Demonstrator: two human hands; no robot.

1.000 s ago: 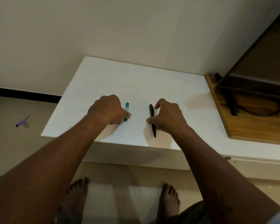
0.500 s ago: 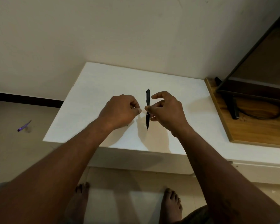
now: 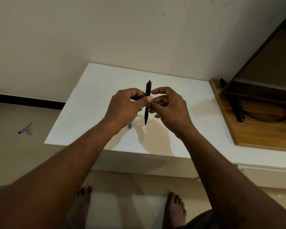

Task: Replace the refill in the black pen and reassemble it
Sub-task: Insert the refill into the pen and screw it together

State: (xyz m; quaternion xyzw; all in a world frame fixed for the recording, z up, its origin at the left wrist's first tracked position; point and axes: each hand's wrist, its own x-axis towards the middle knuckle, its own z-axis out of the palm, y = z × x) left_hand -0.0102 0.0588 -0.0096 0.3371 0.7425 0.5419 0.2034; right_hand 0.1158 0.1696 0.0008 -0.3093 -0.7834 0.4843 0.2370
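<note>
From the head view I see both arms stretched out over the desk [image 3: 92, 96]. My left hand [image 3: 127, 108] pinches the pen [image 3: 148, 103], thumb on its middle. The pen stands upright above the desk's middle. My right hand [image 3: 170, 108] touches it with curled fingers.

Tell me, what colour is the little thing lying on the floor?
Purple, seen in the head view.
</note>
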